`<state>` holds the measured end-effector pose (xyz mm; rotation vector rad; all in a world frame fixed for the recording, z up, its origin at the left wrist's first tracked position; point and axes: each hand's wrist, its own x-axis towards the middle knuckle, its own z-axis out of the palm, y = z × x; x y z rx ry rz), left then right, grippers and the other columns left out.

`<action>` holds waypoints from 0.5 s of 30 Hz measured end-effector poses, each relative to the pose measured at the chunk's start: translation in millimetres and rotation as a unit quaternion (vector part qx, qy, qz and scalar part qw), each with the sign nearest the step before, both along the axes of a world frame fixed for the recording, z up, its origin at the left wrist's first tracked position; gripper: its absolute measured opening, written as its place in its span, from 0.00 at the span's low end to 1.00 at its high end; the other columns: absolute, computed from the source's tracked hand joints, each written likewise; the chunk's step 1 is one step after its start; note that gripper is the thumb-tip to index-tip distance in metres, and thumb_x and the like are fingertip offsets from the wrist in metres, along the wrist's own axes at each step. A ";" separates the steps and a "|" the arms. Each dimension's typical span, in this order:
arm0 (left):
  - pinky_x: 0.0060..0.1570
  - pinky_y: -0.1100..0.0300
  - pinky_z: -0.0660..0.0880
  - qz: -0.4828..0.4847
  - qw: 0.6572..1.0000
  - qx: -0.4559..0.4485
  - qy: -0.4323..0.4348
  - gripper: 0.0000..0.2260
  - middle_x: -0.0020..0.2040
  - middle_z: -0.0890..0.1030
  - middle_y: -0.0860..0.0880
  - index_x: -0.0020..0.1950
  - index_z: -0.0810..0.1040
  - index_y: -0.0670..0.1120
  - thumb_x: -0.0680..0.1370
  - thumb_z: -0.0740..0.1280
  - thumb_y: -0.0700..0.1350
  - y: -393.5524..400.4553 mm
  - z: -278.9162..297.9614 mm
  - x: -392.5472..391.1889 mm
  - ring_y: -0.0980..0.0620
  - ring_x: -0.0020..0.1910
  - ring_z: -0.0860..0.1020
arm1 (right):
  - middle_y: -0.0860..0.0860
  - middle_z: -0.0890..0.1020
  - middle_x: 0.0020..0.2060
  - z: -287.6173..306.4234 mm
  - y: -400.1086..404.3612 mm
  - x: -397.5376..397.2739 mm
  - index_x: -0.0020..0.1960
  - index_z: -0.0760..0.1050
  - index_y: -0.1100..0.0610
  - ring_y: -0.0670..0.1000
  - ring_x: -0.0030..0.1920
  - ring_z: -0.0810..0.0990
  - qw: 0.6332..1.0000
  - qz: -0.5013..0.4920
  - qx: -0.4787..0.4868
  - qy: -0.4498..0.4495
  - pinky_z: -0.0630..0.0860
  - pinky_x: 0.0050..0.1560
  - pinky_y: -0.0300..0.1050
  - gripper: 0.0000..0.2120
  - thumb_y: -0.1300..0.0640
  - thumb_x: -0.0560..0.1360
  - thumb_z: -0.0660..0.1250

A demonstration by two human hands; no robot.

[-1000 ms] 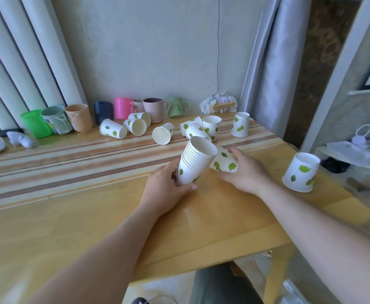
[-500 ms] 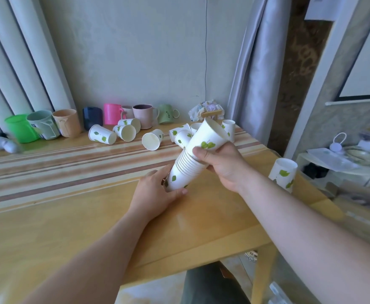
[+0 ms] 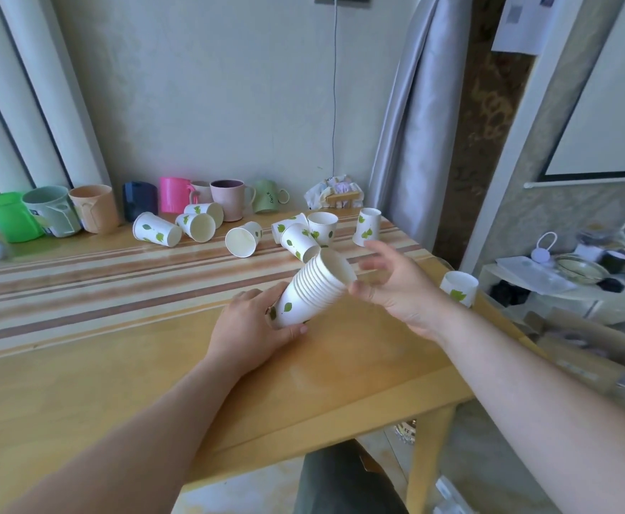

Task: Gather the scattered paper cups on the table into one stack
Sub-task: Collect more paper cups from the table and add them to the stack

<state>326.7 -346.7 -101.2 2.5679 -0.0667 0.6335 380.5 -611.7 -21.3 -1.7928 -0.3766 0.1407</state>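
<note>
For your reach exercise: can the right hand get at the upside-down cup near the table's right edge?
Probably yes. The right hand is open and empty, and the cup stands alone just beside its forearm, with nothing between them.

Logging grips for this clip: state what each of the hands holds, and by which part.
Left hand grips the stack of paper cups around its closed bottom end. Right hand is open beside the stack's rim, holding nothing.

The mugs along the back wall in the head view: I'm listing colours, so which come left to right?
Green mug → grey-green mug → tan mug → dark blue mug → pink mug → mauve mug → light green mug.
</note>
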 end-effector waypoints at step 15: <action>0.43 0.47 0.86 -0.082 0.986 -0.123 0.082 0.32 0.50 0.77 0.54 0.72 0.76 0.68 0.68 0.78 0.67 -98.0 0.7 23.7 0.50 0.46 0.82 | 0.51 0.75 0.67 -36.7 -119.8 22.4 0.69 0.72 0.42 0.56 0.63 0.79 0.919 -0.197 -0.323 -0.109 0.79 0.60 0.56 0.23 0.50 0.78 0.76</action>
